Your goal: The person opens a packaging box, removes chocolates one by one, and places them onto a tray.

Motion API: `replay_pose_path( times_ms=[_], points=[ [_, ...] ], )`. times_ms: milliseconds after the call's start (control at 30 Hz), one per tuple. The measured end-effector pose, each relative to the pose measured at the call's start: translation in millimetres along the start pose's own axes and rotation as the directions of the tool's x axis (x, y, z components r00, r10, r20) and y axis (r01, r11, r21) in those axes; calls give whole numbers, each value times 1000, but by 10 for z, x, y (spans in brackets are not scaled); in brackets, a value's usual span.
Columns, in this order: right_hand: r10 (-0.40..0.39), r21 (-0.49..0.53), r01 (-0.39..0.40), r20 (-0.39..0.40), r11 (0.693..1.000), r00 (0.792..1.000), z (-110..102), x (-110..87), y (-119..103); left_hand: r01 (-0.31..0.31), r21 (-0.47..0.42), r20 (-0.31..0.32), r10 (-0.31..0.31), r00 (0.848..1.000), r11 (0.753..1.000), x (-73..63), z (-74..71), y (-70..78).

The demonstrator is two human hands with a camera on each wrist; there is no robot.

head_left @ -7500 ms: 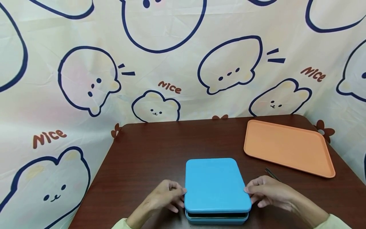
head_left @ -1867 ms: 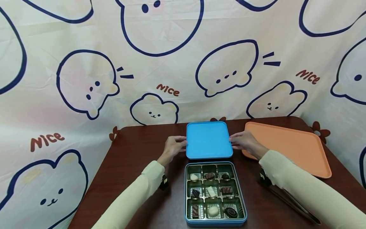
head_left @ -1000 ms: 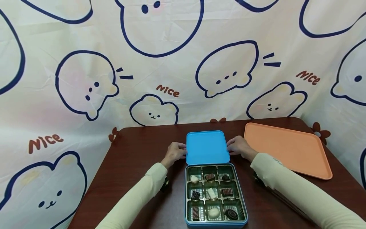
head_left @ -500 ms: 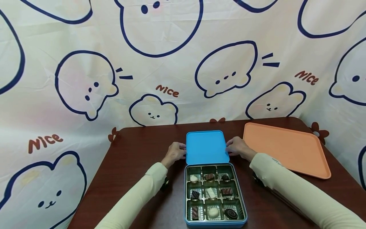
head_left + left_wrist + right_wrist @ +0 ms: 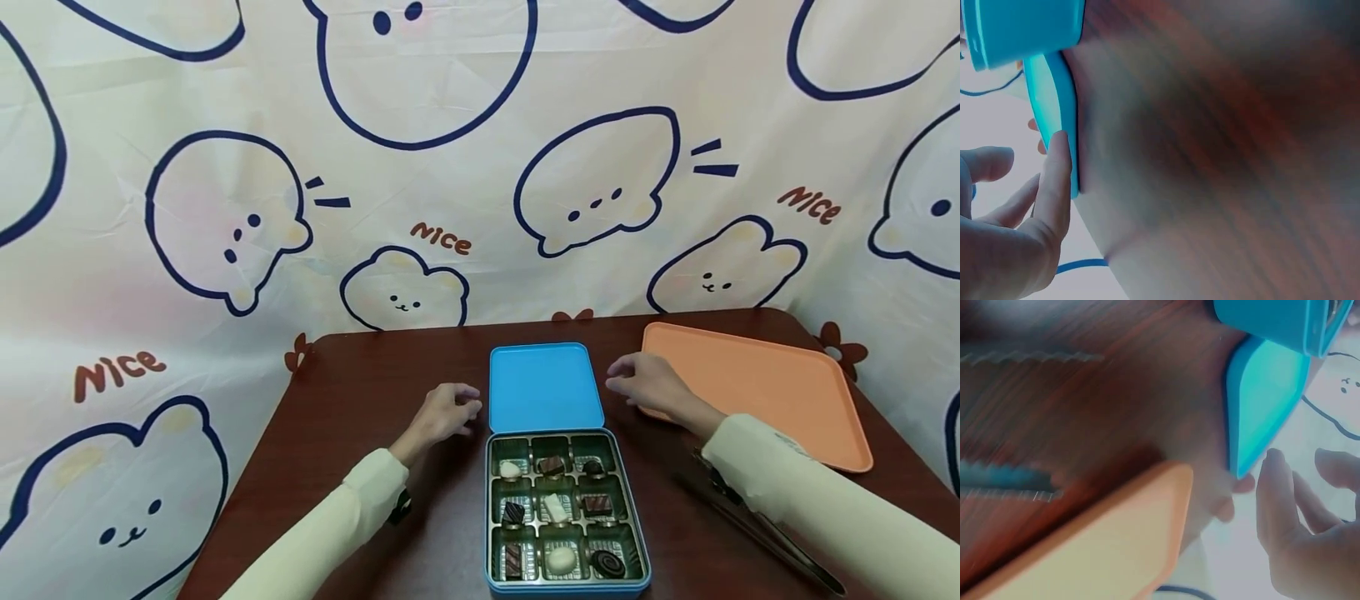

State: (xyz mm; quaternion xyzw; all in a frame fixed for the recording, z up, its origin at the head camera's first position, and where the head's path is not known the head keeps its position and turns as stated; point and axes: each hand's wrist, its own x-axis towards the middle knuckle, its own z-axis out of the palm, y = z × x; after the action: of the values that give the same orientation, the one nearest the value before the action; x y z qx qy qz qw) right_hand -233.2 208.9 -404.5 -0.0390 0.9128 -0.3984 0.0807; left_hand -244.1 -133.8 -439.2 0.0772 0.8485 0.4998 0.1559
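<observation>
A blue tin [image 5: 570, 587] of chocolates stands in front, its green-gold tray split into several compartments with one piece in each. Light and dark pieces show, such as a round white chocolate [image 5: 561, 560] and a dark swirled chocolate [image 5: 607, 563]. The tin's blue lid [image 5: 546, 387] lies flat, inside up, right behind it. My left hand [image 5: 442, 414] hovers left of the lid with fingers loosely bent, holding nothing. On the lid's other side my right hand [image 5: 651, 382], also holding nothing, is apart from the lid and overlaps the orange tray's near left corner.
The orange tray [image 5: 765, 392] lies at the back right of the brown table [image 5: 375, 383]. Dark metal tongs [image 5: 798, 557] lie under the right forearm; their serrated tips [image 5: 1010, 478] show in the right wrist view. A patterned cloth [image 5: 420, 192] hangs behind the table.
The lid went from the tin to the table behind it, uncovering the chocolates. Both hands have since let go of the lid and drawn apart from it, left and right.
</observation>
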Motion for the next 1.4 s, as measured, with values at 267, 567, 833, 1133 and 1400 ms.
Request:
replay_pose_path(
  times_ms=[267, 567, 833, 1133, 1400],
  points=[
    [-127, -137, 122, -31, 983, 991, -233, -338, 40, -13, -58, 120, 20, 993, 998, -296, 30, 8],
    [-213, -347, 188, -35, 919, 976, -254, -576, -3, 59, -139, 185, -33, 982, 989, -577, 23, 50],
    [-220, -432, 192, -16, 881, 975, -231, -755, 49, 90, -172, 222, -51, 974, 981, -729, 54, 40],
    [-104, -619, 112, 50, 777, 993, -300, -912, 198, 77, -197, 270, -21, 963, 977, -902, 114, 16],
    [97, -646, 23, 149, 763, 984, -371, -1036, 307, 88, -207, 279, -27, 960, 974, -981, 147, 57]
  ],
)
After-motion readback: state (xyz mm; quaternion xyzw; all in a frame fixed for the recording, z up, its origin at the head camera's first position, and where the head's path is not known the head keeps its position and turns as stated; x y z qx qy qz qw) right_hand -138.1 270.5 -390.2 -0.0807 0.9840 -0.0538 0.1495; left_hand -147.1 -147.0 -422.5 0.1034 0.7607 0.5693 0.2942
